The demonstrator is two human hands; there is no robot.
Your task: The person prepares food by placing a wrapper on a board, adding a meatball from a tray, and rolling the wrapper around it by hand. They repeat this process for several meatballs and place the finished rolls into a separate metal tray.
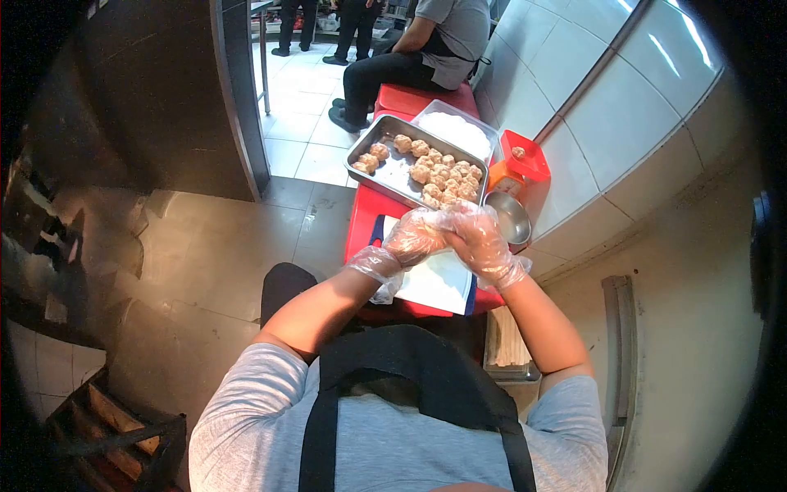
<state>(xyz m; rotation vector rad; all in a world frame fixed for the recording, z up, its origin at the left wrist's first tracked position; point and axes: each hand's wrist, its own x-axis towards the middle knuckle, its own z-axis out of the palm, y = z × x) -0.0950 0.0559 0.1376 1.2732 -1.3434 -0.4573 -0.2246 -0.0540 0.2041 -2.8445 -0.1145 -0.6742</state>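
Note:
Both my hands wear clear plastic gloves and meet above the red bench. My left hand (412, 236) and my right hand (478, 238) are cupped together, fingers pressed against each other; whatever lies between the palms is hidden. Just beyond them a metal tray (393, 168) holds several pale round dough balls (443, 172). Under my hands lies a white board (438, 283) with a dark edge.
A small steel bowl (509, 217) sits right of the tray, beside an orange box (518, 168) with one ball on it. A clear tub of white powder (456, 131) stands behind. Another person (418, 49) sits at the bench's far end. A tiled wall runs along the right.

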